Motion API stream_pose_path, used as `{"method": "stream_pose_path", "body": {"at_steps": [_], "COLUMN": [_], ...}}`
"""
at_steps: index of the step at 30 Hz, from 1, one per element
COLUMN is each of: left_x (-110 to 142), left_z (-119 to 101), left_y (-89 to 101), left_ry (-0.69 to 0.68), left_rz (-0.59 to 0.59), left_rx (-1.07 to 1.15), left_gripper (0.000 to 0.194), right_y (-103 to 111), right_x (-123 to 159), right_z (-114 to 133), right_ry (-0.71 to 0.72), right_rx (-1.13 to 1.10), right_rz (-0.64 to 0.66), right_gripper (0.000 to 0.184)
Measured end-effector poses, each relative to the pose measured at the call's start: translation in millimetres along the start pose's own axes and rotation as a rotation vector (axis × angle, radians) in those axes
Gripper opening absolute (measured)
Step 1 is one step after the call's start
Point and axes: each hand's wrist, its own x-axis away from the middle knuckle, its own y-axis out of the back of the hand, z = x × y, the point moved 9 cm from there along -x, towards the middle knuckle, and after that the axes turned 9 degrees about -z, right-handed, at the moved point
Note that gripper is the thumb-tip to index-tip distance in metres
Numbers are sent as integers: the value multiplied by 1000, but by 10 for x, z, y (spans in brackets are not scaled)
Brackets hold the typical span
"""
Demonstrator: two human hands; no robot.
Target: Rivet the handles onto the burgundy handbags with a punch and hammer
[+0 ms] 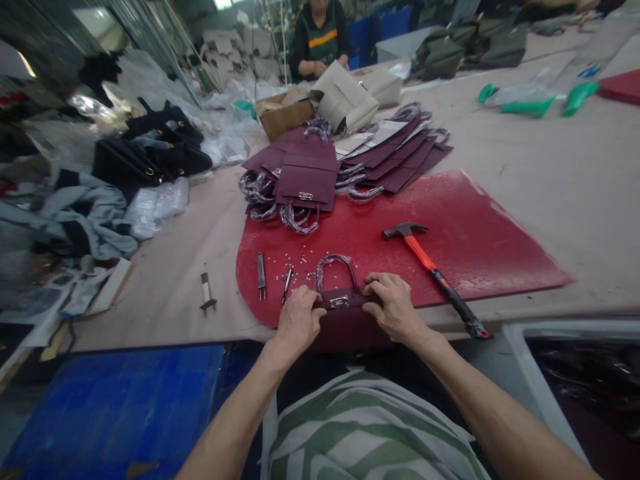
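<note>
Handbag (pixel 350 325) between two hands (pixel 297 317), one hammer (pixel 421 251) nearby

Soft, dim light leaves a faint sheen on the red mat (pixel 490 247); the outer edges look blurred and stretched.

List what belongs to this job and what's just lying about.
Likely this job:
maroon piece in left hand and right hand
hammer
pronged tool
red mat
stacked maroon pieces

Apparently lying about:
black bags
grey cloth
plastic bundle
</note>
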Motion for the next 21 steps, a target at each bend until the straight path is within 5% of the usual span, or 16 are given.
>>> {"method": "stream_pose_path", "body": {"at_steps": [4, 12, 17, 21], "left_x": [-58, 172, 52, 51], "left_z": [179, 317, 349, 214], "left_y": [16, 79, 49, 31], "left_ry": [133, 375, 416, 182], "left_rz": [-13, -445, -333, -298], "left_rx": [73, 37, 63, 26], "left_gripper": [18, 5, 15, 22], "right_y": [19, 57, 46, 15], "right_x": [-27, 25, 22, 3], "right_z": [3, -27, 9, 64], "right_ry": [-7, -65, -96, -36], "right_rx": [-16, 12, 65, 48], "right_rz": [-51, -287, -318, -195], "right_gripper": [13, 19, 4, 22]}}
